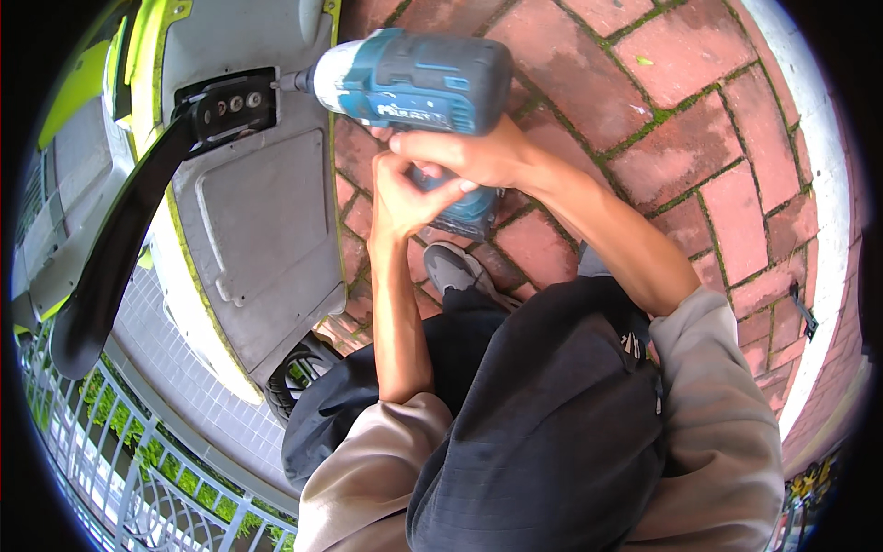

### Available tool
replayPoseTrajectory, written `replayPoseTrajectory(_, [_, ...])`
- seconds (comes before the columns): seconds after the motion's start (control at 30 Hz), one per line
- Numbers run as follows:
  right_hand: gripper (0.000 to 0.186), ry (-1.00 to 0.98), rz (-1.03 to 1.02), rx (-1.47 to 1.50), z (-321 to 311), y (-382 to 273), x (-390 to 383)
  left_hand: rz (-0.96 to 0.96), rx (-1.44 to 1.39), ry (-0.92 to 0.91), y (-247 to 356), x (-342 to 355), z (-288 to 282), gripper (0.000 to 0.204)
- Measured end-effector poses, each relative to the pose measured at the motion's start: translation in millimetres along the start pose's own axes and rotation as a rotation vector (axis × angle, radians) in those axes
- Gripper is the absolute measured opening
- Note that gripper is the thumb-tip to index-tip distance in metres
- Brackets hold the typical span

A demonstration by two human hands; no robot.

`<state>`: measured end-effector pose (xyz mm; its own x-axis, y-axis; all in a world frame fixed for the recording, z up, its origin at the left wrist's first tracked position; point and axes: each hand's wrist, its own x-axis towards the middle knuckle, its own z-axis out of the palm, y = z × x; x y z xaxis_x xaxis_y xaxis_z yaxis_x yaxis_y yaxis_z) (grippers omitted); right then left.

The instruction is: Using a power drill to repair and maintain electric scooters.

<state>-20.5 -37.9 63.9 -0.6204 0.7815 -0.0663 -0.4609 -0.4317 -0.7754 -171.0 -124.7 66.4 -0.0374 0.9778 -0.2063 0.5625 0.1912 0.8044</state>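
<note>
1. Right now my right hand [474,155] is wrapped tight around the grip of a teal and grey cordless impact driver [414,83], fingers closed over the handle just under its body.
2. My left hand [405,198] is curled shut on the lower part of that same handle, pressed against my right hand, just above the driver's battery base [469,216].
3. The driver lies level, its nose pointing to my left, and its dark bit [296,81] meets a black metal bracket [225,106] with round bolt heads.
4. That bracket sits on the grey underside panel [258,230] of a vehicle trimmed in yellow-green, tipped up beside me.
5. A long black curved arm [120,239] runs from the bracket down toward my lower left.
6. Below the panel a small black tyre [299,373] shows.
7. Under the tool lies red brick paving [681,138] with moss in the joints, and my grey shoe [455,271] rests on it.
8. A white metal railing [138,460] with green plants behind it curves along the lower left.
</note>
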Motion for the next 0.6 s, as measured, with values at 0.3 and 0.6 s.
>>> replayPoseTrajectory(0.3, [0.021, -0.058, -0.019, 0.024, 9, -5, 10, -0.043, 0.01, 0.043, 14, -1, -15, 0.045])
replayPoseTrajectory(0.6, [0.019, -0.087, -0.002, -0.021, 12, -1, 16, -0.058, 0.093, 0.02, 21, 1, -23, 0.048])
